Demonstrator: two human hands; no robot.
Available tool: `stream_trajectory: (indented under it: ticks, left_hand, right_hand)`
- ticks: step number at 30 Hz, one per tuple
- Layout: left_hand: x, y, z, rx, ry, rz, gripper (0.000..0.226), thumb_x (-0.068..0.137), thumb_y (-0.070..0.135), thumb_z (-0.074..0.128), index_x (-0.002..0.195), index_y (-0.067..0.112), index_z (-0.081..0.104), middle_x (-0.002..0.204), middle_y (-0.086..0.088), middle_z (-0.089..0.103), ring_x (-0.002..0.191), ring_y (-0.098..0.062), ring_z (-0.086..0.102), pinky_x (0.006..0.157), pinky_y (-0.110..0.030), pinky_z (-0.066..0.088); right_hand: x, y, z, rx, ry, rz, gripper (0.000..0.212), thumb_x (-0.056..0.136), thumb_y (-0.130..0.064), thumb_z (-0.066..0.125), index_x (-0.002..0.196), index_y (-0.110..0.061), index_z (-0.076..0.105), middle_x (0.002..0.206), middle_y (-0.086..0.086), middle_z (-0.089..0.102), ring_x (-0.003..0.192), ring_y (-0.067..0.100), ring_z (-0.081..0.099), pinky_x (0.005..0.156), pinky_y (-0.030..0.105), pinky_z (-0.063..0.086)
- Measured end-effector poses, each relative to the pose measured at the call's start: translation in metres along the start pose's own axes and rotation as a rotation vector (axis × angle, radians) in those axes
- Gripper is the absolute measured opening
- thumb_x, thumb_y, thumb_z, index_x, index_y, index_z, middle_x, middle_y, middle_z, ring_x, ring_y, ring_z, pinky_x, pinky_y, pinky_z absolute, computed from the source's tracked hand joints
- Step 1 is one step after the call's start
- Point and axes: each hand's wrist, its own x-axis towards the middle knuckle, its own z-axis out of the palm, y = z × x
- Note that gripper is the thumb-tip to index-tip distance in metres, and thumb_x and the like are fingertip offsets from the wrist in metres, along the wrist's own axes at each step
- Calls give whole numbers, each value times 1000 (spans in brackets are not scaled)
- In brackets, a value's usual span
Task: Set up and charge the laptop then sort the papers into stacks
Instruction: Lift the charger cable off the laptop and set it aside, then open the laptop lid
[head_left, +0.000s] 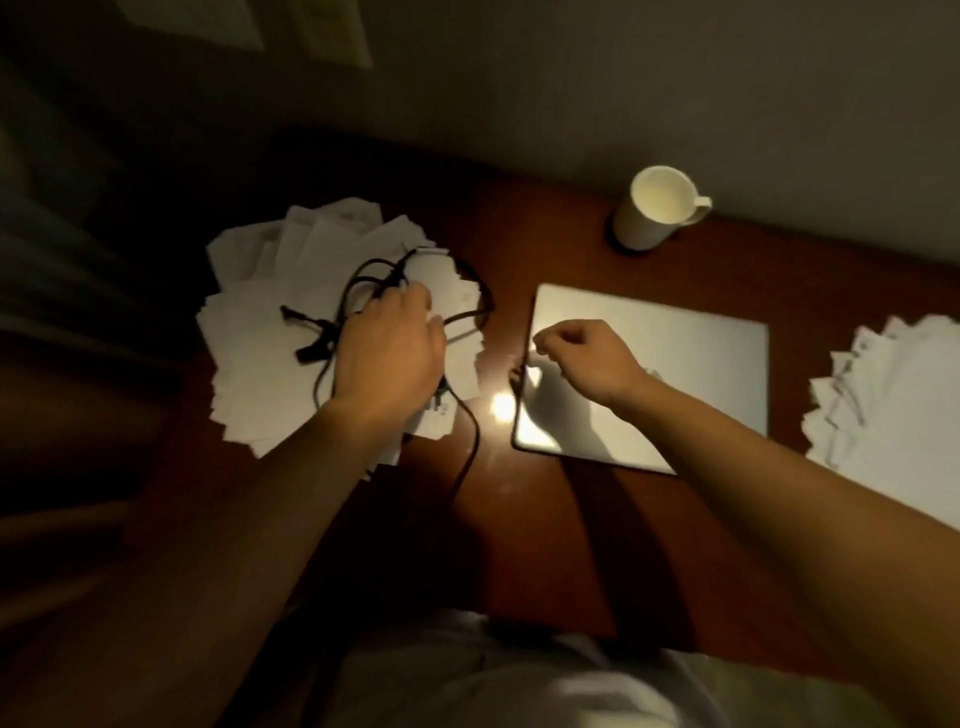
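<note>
A closed silver laptop (675, 364) lies flat on the brown desk (519, 493). A messy heap of white papers (260, 338) sits to its left, with a tangled black charger cable (363, 291) on top. My left hand (389, 353) rests on the cable bundle, fingers closed on its strands. One strand trails off the heap toward the desk's near edge. My right hand (582, 358) hovers over the laptop's left edge, fingers loosely curled with nothing in them. A second spread of white papers (893, 405) lies right of the laptop.
A white mug (660, 208) stands at the back of the desk by the wall. Sheets of paper (332, 31) hang on the wall above. Dim light leaves the left side dark; a bright glare (501, 408) falls beside the laptop.
</note>
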Motion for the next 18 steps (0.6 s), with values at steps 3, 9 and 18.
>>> stream_trajectory:
  ticks: [3,9,18]
  left_hand:
    - [-2,50,26,69,-146,196,33,102,35,46,123,14,60,117,-13,62,108,-35,55,88,-46,43]
    - [-8,123,98,167,-342,470,63,101,55,37,157,27,27,163,-5,27,150,-29,21,120,-53,19]
    - [-21,128,186,277,-215,559,113,73,100,11,159,31,-15,167,-3,-22,153,-27,-23,117,-68,-10]
  right_hand:
    - [-14,53,-33,-224,73,-67,32,99,-31,53,122,-16,69,127,0,66,113,14,60,96,25,40]
    - [-37,178,-81,-751,150,-174,68,91,-70,29,149,-35,35,159,-2,31,148,31,21,117,60,14]
    - [-43,251,-68,-910,258,-306,102,68,-99,20,152,-49,-9,164,-10,-13,151,26,-16,110,74,-5]
